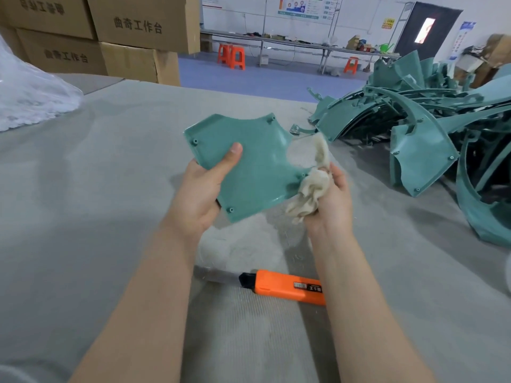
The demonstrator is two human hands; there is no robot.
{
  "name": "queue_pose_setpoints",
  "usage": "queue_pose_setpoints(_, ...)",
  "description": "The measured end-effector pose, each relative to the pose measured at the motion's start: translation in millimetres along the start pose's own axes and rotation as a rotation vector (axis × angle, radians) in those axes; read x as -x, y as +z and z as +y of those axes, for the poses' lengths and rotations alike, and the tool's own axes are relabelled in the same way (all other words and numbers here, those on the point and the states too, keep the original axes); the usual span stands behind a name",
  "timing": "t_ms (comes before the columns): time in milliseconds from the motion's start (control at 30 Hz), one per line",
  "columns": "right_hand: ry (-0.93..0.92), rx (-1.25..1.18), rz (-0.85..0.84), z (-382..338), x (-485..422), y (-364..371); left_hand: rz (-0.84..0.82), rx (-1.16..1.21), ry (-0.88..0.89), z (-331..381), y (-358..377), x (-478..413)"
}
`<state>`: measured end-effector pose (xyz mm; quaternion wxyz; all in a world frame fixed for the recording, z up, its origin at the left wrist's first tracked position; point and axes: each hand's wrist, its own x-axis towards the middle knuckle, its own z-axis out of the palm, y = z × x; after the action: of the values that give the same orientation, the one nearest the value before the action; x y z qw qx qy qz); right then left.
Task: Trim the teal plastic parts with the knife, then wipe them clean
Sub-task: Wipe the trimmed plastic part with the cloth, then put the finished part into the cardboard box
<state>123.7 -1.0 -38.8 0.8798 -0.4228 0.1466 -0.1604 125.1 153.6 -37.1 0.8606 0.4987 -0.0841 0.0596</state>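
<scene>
My left hand (203,189) grips a flat teal plastic part (254,164) by its left edge, thumb on top, holding it above the table. My right hand (330,197) clutches a crumpled cream cloth (307,189) against the part's right edge; one end of the cloth lies over the part's surface. An orange utility knife (282,286) with its blade extended lies on the table below my hands, between my forearms.
A heap of teal plastic parts (431,128) fills the table's right side. The table has a grey fabric cover (96,203). A clear plastic bag (30,98) lies at the far left, with cardboard boxes (116,34) stacked behind. Orange stools (232,56) stand on the floor beyond.
</scene>
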Motion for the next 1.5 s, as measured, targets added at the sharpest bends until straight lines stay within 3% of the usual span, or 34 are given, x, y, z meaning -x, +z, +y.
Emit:
queue_pose_setpoints(133, 0.031, 0.118, 0.004, -13, -15, -22, -0.146, -0.031, -0.017, 9, -6, 5)
queue_pose_setpoints(233, 0.066, 0.107, 0.115, -17, -24, -28, -0.202, -0.007, -0.040, 13, -10, 7)
queue_pose_setpoints(467, 0.049, -0.033, 0.162, -19, -32, -42, 0.021, 0.150, -0.071, 25, -17, 6)
queue_pose_setpoints(533, 0.114, 0.002, 0.076, -18, -29, -37, 0.120, 0.275, -0.047, 27, -11, 5)
queue_pose_setpoints(633, 0.114, 0.271, -0.044, -14, -12, -14, 0.329, 0.463, -0.034, 32, 0, 4)
queue_pose_setpoints(800, 0.038, 0.626, -0.568, 21, 53, 52, 0.497, 0.531, -0.014, 53, 7, 20)
queue_pose_setpoints(900, -0.098, 0.603, -0.750, 45, 101, 98, 0.613, 0.513, 0.138, 86, -17, 37)
queue_pose_setpoints(1000, -0.066, 0.528, -0.877, 74, 148, 145, 0.790, 0.368, 0.377, 127, -66, 73)
queue_pose_setpoints(1100, -0.086, 0.604, -1.064, 116, 205, 187, 0.975, 0.351, 0.518, 158, -125, 122)
queue_pose_setpoints(1300, 0.151, 0.599, -1.509, 200, 331, 221, 1.331, 0.361, 0.636, 187, -220, 236)
queue_pose_setpoints(1400, 0.163, 0.519, -1.610, 218, 369, 217, 1.432, 0.020, 0.460, 186, -249, 280)
queue_pose_setpoints(1500, -0.068, 0.445, -1.461, 224, 375, 206, 1.408, -0.163, 0.294, 182, -253, 286)
